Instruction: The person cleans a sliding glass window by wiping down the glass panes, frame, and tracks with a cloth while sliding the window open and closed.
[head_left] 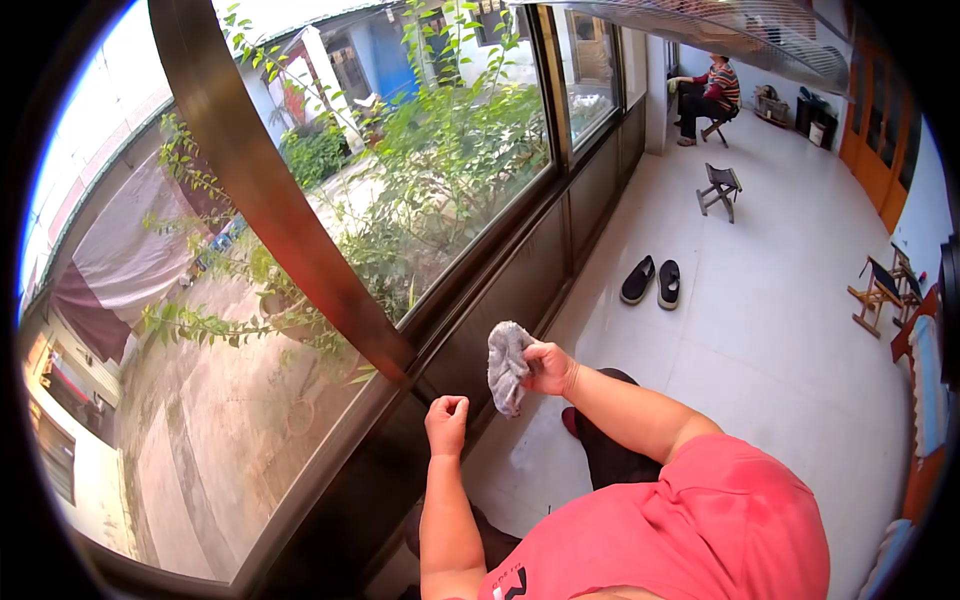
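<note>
My right hand (550, 369) pinches the edge of a grey, fluffy piece of cloth (508, 365), which hangs to the left of the fingers in front of the dark window wall. The cloth's exact kind is unclear. A little lower and to the left, my left hand (446, 425) is closed, thumb against curled fingers, apart from the cloth. Whatever it may hold is hidden or too small to see.
A window frame (480, 275) runs along my left side, with plants outside. On the floor ahead are black shoes (637, 280) and a folding stool (719, 190). More stools (880, 290) stand at right. A person (712, 95) sits at the far end.
</note>
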